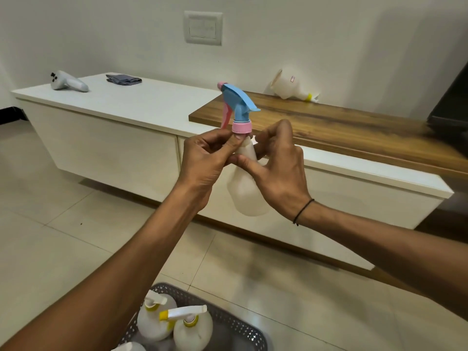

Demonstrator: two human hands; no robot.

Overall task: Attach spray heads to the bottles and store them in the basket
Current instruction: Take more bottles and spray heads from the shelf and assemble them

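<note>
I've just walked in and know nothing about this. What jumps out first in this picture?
Dead centre, two bare hands hold a white bottle in the air, the left hand pinching the pink collar of a blue spray head and the right hand gripping the neck. At the bottom edge, a grey basket on the tiled floor already holds finished bottles. Another bottle lies tipped on the wooden shelf behind.

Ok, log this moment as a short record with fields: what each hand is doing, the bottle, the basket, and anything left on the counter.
left hand: fingers at pink collar of blue spray head
right hand: grips neck of white bottle
basket: grey, on floor, holds bottles with yellow-collared white heads
counter: one bottle lying on its side, folded cloth, controller
</note>
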